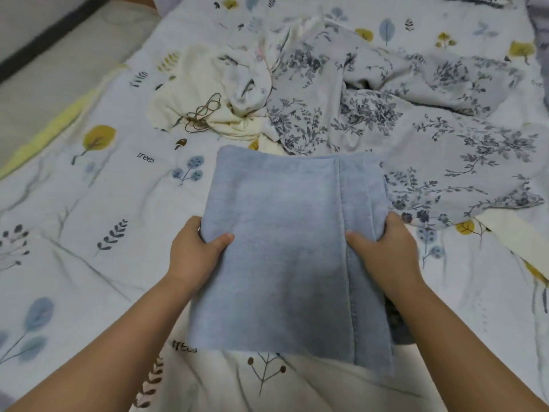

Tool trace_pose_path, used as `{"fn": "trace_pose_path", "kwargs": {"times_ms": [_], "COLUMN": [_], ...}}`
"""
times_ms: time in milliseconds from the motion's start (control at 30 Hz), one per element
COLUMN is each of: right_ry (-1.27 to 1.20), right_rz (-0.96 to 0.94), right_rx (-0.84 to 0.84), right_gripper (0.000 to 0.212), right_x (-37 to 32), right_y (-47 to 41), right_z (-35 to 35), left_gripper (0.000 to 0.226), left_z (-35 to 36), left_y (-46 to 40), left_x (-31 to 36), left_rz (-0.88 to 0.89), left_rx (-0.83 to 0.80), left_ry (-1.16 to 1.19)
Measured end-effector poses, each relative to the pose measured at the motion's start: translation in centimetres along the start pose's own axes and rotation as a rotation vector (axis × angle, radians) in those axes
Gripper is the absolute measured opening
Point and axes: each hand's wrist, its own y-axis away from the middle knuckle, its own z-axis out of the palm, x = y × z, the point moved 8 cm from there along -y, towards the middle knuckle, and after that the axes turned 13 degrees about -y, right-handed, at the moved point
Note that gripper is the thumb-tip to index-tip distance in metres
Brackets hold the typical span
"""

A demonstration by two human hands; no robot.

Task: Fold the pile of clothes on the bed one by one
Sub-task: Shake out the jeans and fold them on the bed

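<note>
A bed (98, 203) fills the head view, covered by a white sheet printed with trees and leaves; a strip of floor (44, 55) shows at its far left. A folded blue towel (285, 248) is in the middle, held at its two sides. The left hand (193, 251) grips the towel's left edge, thumb on top, fingers curled under and hidden. The right hand (386, 248) pinches the right edge the same way, thumb on the stitched hem, fingers out of sight beneath. Beyond the towel lies the unfolded pile: a grey floral garment (416, 129) to its far right and a cream garment (202, 93) to its far left. The towel covers part of the floral garment's near edge. A cream strip (517, 239) lies right of the towel, its end cut off.
</note>
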Motion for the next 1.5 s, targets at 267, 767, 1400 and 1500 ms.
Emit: {"fn": "trace_pose_path", "kwargs": {"times_ms": [267, 767, 1400, 1500], "right_ry": [0.09, 0.505, 0.806, 0.871], "right_rz": [-0.019, -0.378, -0.553, -0.426], "right_rx": [-0.186, -0.584, -0.406, -0.516], "right_gripper": [0.033, 0.038, 0.077, 0.073], "right_x": [-6.8, -19.8, -15.3, -11.4], "right_y": [0.7, -0.7, 4.4, 4.4], "right_z": [16.3, 48.6, 59.9, 58.8], "left_gripper": [0.03, 0.032, 0.073, 0.095], "left_z": [-11.4, -23.6, -26.5, -22.8], "left_y": [-4.5, -7.3, -8.6, -11.9], "left_x": [-10.3, -29.4, -31.7, -31.9], "left_rz": [-0.125, -0.512, -0.387, -0.263], "left_rx": [0.093, 0.401, 0.581, 0.057], "left_ry": [0.007, 0.271, -0.26, -0.697]}}
